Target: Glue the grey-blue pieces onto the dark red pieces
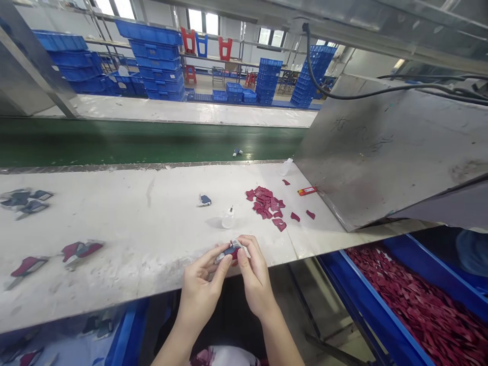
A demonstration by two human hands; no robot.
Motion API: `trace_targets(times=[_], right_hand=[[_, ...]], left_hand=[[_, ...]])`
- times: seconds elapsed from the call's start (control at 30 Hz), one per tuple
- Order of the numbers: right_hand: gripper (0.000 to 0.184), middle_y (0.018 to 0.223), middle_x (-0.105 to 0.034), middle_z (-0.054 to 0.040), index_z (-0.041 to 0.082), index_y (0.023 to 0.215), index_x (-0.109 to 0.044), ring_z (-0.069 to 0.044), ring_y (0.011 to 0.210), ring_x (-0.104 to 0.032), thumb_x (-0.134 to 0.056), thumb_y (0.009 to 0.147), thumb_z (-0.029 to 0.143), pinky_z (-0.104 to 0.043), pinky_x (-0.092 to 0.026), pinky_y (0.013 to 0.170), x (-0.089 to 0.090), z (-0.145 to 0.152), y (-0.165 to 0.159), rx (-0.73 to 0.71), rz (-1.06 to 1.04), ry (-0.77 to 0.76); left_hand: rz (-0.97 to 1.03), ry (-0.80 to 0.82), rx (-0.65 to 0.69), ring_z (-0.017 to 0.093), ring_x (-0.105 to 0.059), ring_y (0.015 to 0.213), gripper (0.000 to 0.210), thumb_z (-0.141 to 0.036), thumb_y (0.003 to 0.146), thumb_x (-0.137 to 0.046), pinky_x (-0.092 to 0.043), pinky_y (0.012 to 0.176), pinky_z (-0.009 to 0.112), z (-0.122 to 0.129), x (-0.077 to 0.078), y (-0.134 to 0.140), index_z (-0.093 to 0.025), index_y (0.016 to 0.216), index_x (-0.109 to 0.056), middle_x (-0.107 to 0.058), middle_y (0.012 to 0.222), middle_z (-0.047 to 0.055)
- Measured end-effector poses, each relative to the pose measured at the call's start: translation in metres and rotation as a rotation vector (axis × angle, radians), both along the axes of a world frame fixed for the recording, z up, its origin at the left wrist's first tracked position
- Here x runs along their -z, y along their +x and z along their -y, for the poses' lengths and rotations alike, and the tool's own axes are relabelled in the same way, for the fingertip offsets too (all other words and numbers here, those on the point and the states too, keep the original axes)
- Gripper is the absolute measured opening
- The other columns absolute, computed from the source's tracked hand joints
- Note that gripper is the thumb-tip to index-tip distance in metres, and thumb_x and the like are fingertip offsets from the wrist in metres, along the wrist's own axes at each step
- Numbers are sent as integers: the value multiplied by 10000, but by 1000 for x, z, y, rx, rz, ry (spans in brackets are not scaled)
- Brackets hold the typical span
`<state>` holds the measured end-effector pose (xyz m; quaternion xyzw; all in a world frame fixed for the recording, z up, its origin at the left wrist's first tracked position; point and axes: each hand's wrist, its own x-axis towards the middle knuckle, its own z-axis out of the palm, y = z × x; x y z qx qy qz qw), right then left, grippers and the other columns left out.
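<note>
Close to the table's front edge, my left hand (204, 284) and my right hand (257, 282) both grip a small blue, white and red piece (231, 250) between thumbs and fingers. Fingertips cover part of it. Just beyond stands a small clear bottle (228, 218) with a thin dark tip. A blue-and-white piece (205, 200) lies behind the bottle to the left. To the right is a loose heap of dark red flat pieces (265, 202), with several strays around it.
Finished-looking coloured pieces (78, 251) lie at left. A red-and-yellow packet (307, 191) and a translucent container (285, 166) sit by the slanted metal panel (389, 147). Behind runs a green conveyor (152, 140). A blue bin (385, 305) of red pieces stands lower right, another bin (124, 335) lower left.
</note>
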<state>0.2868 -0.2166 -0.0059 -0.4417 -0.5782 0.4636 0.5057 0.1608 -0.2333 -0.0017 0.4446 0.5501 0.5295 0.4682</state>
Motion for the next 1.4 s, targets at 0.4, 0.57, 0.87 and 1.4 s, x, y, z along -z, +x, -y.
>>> trace_targets(times=[0.4, 0.57, 0.87, 1.4], right_hand=[[230, 997, -562, -25, 244, 1046, -561, -164, 928, -580, -362, 1035, 356, -289, -489, 841, 12, 2, -11, 74, -12, -19], [221, 983, -567, -27, 240, 1042, -600, -176, 909, -578, -424, 1015, 371, -296, -468, 809, 11, 0, -5, 53, 87, 8], [267, 912, -527, -27, 221, 956, -547, -179, 832, -550, -344, 1030, 378, -314, -452, 758, 18, 0, -13, 163, 145, 13], [413, 1028, -638, -78, 225, 1217, -660, -211, 931, -620, -404, 1011, 474, -354, -520, 815, -3, 9, 17, 37, 61, 107]], left_hand=[[-99, 35, -32, 285, -703, 1077, 292, -318, 826, -700, -627, 855, 289, 4, 10, 1, -175, 1073, -763, -772, 1087, 83], [-102, 52, -81, 278, -721, 1039, 298, -323, 837, -695, -626, 864, 303, 6, 10, 4, -177, 1089, -758, -762, 1114, 81], [-380, 284, 57, 206, -767, 899, 362, -225, 863, -669, -456, 1116, 422, 4, 8, -6, -193, 1222, -698, -773, 1082, 35], [-604, 389, 24, 237, -719, 1045, 221, -332, 933, -585, -491, 1080, 446, 5, 4, -21, -214, 1031, -743, -783, 1040, 41]])
